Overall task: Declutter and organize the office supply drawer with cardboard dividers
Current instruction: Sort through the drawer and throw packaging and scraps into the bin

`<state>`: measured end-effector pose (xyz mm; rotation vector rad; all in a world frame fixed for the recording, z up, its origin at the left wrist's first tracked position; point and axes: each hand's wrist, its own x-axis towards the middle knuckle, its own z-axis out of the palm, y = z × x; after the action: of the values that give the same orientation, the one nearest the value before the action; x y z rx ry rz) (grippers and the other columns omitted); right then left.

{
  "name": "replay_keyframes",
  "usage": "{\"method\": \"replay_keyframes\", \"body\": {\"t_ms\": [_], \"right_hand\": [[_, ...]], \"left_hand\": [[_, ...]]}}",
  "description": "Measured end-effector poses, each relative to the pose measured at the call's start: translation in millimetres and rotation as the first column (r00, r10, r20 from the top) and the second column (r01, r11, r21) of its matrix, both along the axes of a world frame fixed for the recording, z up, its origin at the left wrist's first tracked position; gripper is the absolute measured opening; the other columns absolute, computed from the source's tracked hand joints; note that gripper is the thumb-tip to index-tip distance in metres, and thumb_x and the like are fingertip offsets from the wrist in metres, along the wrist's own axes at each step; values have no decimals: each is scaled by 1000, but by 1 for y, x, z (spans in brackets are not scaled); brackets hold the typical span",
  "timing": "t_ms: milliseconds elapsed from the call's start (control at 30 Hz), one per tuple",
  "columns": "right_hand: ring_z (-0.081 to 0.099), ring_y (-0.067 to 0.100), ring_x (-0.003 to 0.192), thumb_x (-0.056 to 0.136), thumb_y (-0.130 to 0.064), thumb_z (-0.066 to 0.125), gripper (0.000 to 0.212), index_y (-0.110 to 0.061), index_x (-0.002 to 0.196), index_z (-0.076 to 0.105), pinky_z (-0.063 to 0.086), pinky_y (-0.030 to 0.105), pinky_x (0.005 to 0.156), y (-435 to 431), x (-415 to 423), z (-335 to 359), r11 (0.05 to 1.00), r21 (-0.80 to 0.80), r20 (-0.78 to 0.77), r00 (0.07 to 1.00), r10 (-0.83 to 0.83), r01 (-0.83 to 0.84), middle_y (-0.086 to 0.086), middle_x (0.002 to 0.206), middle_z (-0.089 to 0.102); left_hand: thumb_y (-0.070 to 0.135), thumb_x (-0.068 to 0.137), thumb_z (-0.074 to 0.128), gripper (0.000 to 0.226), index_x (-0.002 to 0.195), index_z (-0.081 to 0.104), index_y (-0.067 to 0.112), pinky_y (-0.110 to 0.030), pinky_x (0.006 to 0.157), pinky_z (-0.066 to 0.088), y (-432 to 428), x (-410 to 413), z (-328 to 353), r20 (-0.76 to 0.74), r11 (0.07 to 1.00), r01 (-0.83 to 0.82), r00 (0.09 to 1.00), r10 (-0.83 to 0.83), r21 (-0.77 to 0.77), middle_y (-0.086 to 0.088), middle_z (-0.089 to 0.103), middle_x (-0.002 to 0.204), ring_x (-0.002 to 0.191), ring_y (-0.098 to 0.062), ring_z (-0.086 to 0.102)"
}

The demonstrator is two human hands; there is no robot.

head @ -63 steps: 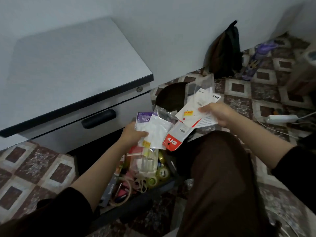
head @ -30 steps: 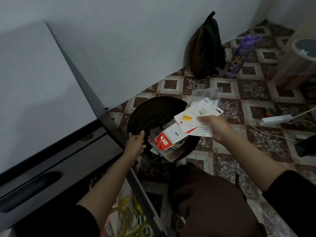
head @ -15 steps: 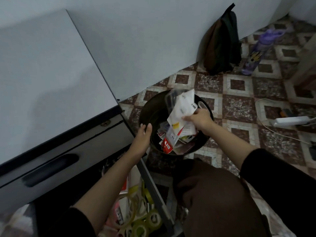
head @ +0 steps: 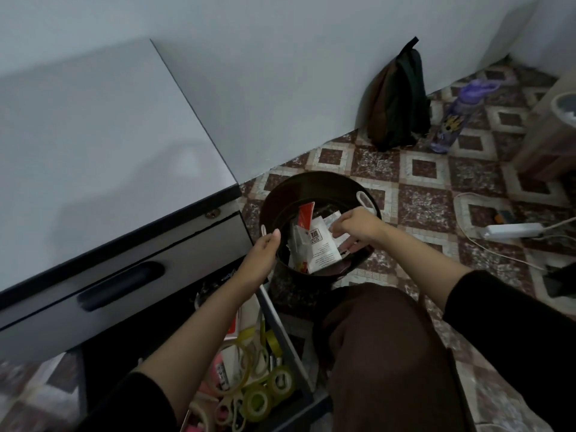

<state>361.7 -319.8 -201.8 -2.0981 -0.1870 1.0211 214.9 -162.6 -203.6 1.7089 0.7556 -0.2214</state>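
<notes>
A round black bin (head: pixel 311 179) stands on the tiled floor beside the cabinet. Empty red-and-white packets (head: pixel 321 252) lean upright inside it. My right hand (head: pixel 357 227) hangs over the bin, its curled fingertips pinching a small white packet (head: pixel 332 218) at the top of the pile. My left hand (head: pixel 261 257) rests on the bin's near-left rim with fingers straight. Below my left forearm the bottom drawer (head: pixel 282 335) is pulled out, holding several tape rolls (head: pixel 265 397) and other supplies, partly hidden by the arm.
The grey cabinet (head: pixel 93 135) has a closed upper drawer with a black handle (head: pixel 121 285). A dark backpack (head: pixel 396 98) leans on the wall beside a purple bottle (head: pixel 455 120). A white power strip (head: pixel 511 230) and cables lie at right. My brown-trousered knee (head: pixel 383 344) sits between drawer and bin.
My left hand dropped its packets into the bin, then settled on the rim. My right hand carried its packets over the bin and lowered them inside, where they now lean.
</notes>
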Motion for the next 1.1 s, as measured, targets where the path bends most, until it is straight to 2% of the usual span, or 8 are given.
{"method": "replay_keyframes", "body": {"t_ms": [67, 200, 300, 567, 700, 800, 933, 1100], "right_hand": [[66, 25, 72, 91, -13, 56, 15, -7, 101, 64, 57, 38, 69, 4, -13, 14, 999, 52, 20, 1000, 3, -4, 10, 109, 64], [61, 23, 64, 91, -8, 54, 14, -10, 89, 68, 53, 27, 56, 18, -56, 44, 984, 179, 39, 999, 8, -15, 11, 92, 66], [60, 19, 58, 93, -8, 51, 17, -9, 92, 68, 51, 28, 57, 31, -94, 56, 968, 248, -1, 999, 43, -42, 7, 83, 65], [64, 20, 64, 95, -19, 51, 19, -11, 96, 69, 55, 28, 60, 63, -175, 37, 957, 263, -92, 984, 153, -124, 7, 85, 66], [60, 19, 59, 94, -15, 54, 16, -7, 99, 67, 54, 24, 50, 80, -199, 20, 968, 209, -97, 982, 160, -137, 7, 79, 63], [58, 18, 54, 90, -14, 58, 15, -5, 100, 65, 50, 22, 46, 91, -208, 3, 984, 130, -68, 988, 135, -125, 8, 78, 62], [51, 17, 51, 90, -10, 58, 15, -1, 101, 64, 45, 24, 48, 107, -215, -24, 990, 38, -52, 989, 139, -137, 11, 81, 61], [52, 16, 55, 89, -10, 57, 13, -4, 98, 65, 47, 28, 54, 120, -220, -47, 977, -36, -59, 977, 206, -209, 9, 80, 61]], "left_hand": [[56, 94, 28, 62, 145, 27, 21, -43, 112, 28, 0, -14, 8, 23, 1000, 8, 1000, -8, -10, -2, 28, 152, 137, -21, 31], [47, 97, 34, 51, 136, 44, 16, -41, 108, 35, 0, -52, 24, 34, 999, -6, 999, 4, 37, -7, 43, 140, 128, -22, 42], [37, 97, 41, 34, 114, 60, 15, -30, 86, 42, 6, -89, 31, 44, 999, -49, 998, 48, 21, -5, 55, 114, 103, -17, 53], [20, 97, 45, 27, 106, 68, 9, -16, 58, 44, 43, -204, 19, -7, 975, -219, 976, 219, 25, -9, 66, 105, 75, -12, 58], [24, 100, 41, 28, 104, 66, 13, -23, 69, 44, 61, -248, 9, -59, 957, -288, 956, 289, 26, -8, 65, 103, 82, -16, 60], [22, 98, 44, 26, 106, 64, 6, -21, 66, 44, 74, -271, -2, -76, 931, -364, 928, 365, 30, -10, 63, 98, 77, -15, 57], [22, 94, 53, 17, 96, 66, 11, -39, 90, 47, 92, -290, -27, -143, 928, -341, 921, 361, 150, -9, 63, 96, 96, -25, 60], [28, 90, 59, 39, 125, 56, 14, -29, 92, 45, 99, -289, -53, -273, 956, -187, 930, 247, 227, -9, 61, 119, 108, -24, 58]]}}
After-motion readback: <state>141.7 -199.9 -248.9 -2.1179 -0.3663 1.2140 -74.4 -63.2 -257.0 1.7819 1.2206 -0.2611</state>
